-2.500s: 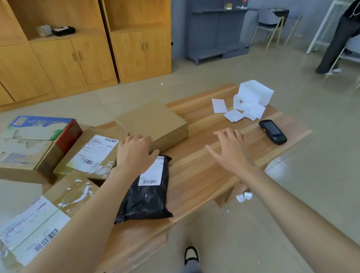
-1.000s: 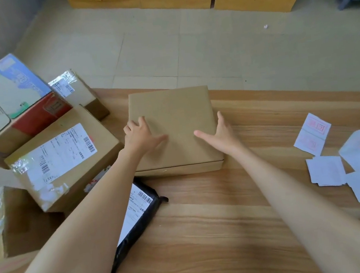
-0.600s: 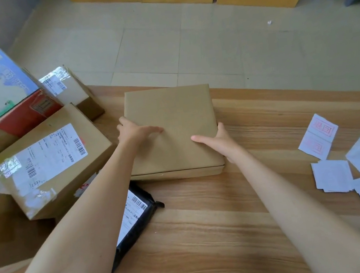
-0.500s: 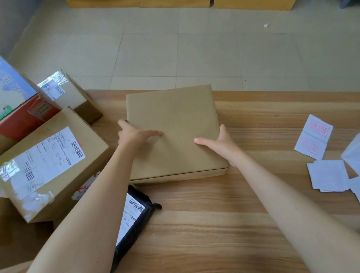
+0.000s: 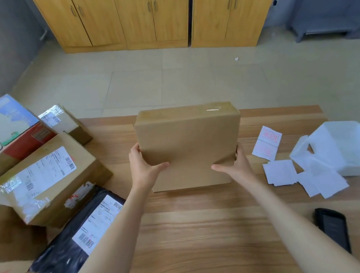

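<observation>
The plain brown box (image 5: 189, 144) is in the middle of the desk (image 5: 209, 234). It is tipped up so its big flat face looks at us. Its low edge is right by the wood, but I cannot tell if it touches. The left hand (image 5: 143, 168) grips the left side and the right hand (image 5: 234, 166) grips the right side. Each thumb lies on the front and the fingers go round the back. The hands hold only the lower part, so I think the top could tip away and the box could slip out and bang down. If it swings to the right, it could knock the paper slips (image 5: 280, 172), the white tub (image 5: 343, 145) or the black handheld device (image 5: 332, 228) near the desk's edge. If it swings left, it could bump the labelled box (image 5: 50, 179) and the black bag parcel (image 5: 74, 240), which sit close by. The face we see has no label and no writing, only a small shiny bit of tape (image 5: 213, 109) near the top. The labelled box and the black bag each have a white sticker with barcodes, but the words are too small to read. One slip (image 5: 267, 142) has red stamps that I cannot read. Farther left, a small taped box (image 5: 63, 121) also has a barcode sticker, and a big colourful box (image 5: 3, 126) has tiny print, too blurry to read.
</observation>
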Available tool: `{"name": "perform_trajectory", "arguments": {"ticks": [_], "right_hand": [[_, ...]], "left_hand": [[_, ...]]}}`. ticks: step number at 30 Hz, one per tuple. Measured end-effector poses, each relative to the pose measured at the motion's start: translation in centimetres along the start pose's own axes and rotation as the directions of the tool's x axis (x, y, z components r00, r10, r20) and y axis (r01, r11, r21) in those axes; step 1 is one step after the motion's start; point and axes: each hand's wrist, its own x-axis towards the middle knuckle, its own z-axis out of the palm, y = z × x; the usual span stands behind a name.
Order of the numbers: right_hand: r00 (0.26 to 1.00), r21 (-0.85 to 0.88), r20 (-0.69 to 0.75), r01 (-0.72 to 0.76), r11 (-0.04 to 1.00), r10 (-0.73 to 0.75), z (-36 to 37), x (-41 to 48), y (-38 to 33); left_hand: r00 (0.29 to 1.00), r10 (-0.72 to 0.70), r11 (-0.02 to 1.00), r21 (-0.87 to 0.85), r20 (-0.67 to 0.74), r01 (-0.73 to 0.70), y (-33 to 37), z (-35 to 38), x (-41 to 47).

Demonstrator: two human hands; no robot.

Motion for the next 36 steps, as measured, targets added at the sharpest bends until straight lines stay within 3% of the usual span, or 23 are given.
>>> {"name": "perform_trajectory", "arguments": {"ticks": [4, 9, 11, 13, 15, 17, 19, 22, 26, 32, 36], "right_hand": [[0.998, -0.009, 0.057, -0.026, 1.0, 0.026, -0.8, -1.1, 1.7], [0.987, -0.021, 0.152, -0.052, 0.998, 0.055, -2.7, -2.1, 0.8], [0.988, 0.118, 0.112, -0.12, 0.986, 0.107, -3.8, -2.0, 0.0], [0.972, 0.35, 0.075, -0.236, 0.907, 0.224, -4.8, -1.8, -1.0], [0.947, 0.432, 0.092, -0.317, 0.844, 0.309, -5.5, -1.7, -2.5], [0.927, 0.369, 0.143, -0.375, 0.851, 0.347, -5.5, -2.1, -3.9], [0.91, 0.359, 0.204, -0.413, 0.837, 0.362, -5.0, -2.6, -4.7], [0.889, 0.355, 0.286, -0.445, 0.822, 0.358, -4.5, -3.0, -4.7], [0.895, 0.361, 0.313, -0.422, 0.831, 0.319, -4.8, -3.1, -3.8], [0.963, 0.443, 0.267, -0.162, 0.882, 0.043, -4.9, -3.6, -4.0], [0.962, 0.371, 0.263, -0.17, 0.913, 0.072, -4.0, -3.8, -2.1]], "left_hand": [[0.998, 0.044, 0.999, 0.018, 0.039, -0.044, -1.1, 0.0, -1.5], [0.999, -0.025, 0.999, 0.021, 0.022, 0.024, -0.5, -2.0, -1.9], [0.995, -0.096, 0.994, -0.052, -0.028, 0.095, 0.3, -3.1, -1.4], [0.977, -0.207, 0.966, -0.168, -0.045, 0.196, 1.9, -4.0, -1.1], [0.947, -0.319, 0.931, -0.171, 0.045, 0.322, 3.5, -4.5, -0.9], [0.894, -0.401, 0.895, -0.121, 0.203, 0.429, 4.6, -4.7, -1.3], [0.835, -0.436, 0.845, -0.166, 0.335, 0.508, 4.8, -4.5, -1.8], [0.798, -0.448, 0.793, -0.234, 0.402, 0.563, 4.8, -4.2, -2.9], [0.802, -0.411, 0.817, -0.216, 0.434, 0.535, 3.9, -4.5, -3.6], [0.886, -0.213, 0.867, -0.337, 0.413, 0.366, 3.4, -4.7, -3.2], [0.885, -0.175, 0.889, -0.317, 0.431, 0.33, 1.6, -4.1, -3.5]]}}
